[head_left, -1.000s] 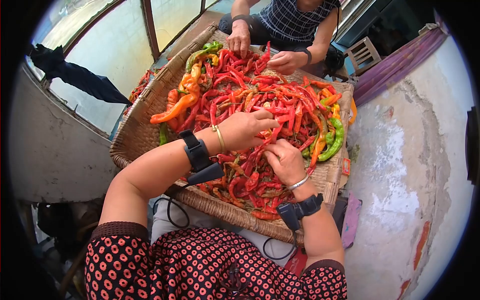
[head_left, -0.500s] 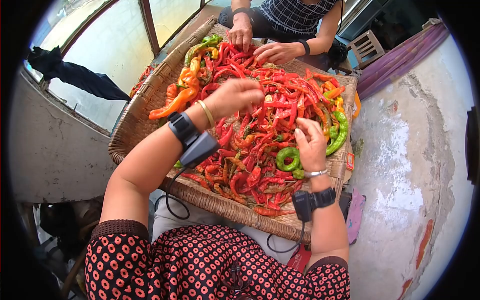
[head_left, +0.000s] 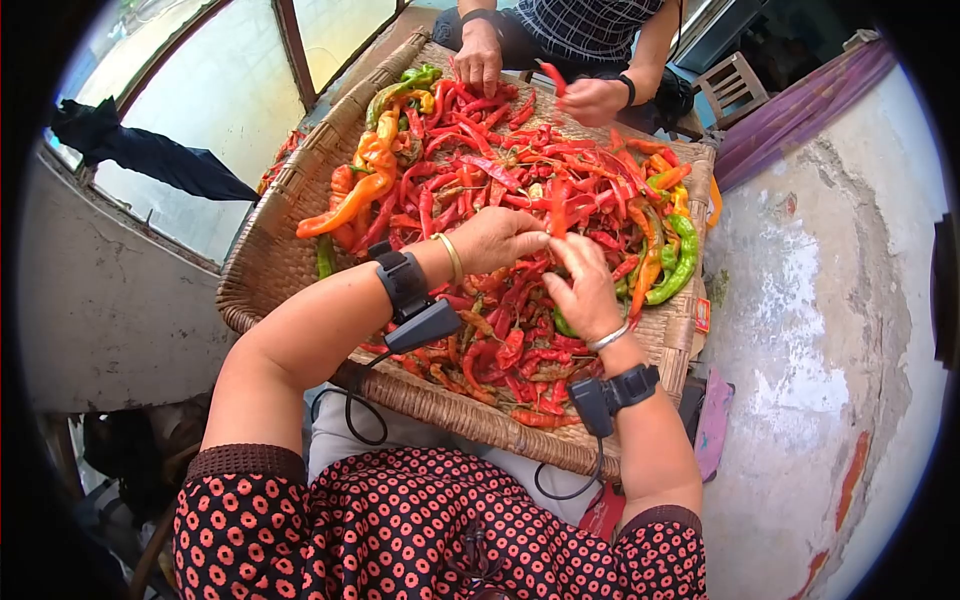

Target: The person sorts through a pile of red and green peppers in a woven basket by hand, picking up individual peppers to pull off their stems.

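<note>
A large woven tray [head_left: 262, 262] holds a heap of red peppers [head_left: 515, 350], with orange peppers [head_left: 375, 160] at its left side and green ones [head_left: 684, 262] at its right. Over the middle of the heap, my left hand [head_left: 497, 240] and my right hand [head_left: 588, 288] meet at the fingertips. A red pepper [head_left: 557, 205] rises from where they meet, pinched in my right fingers. My left fingers are closed too, against its lower end; whether they grip it is hard to tell.
Across the tray sits a co-worker; one hand [head_left: 478, 58] touches the peppers, the other [head_left: 592, 100] holds up a red pepper. A dark folded umbrella [head_left: 160, 155] hangs by the window at left. A wooden chair [head_left: 732, 88] stands behind at right.
My left hand has moved right and down, and my right hand left, so they now meet at a red pepper. The co-worker's hand at right has lifted a red pepper.
</note>
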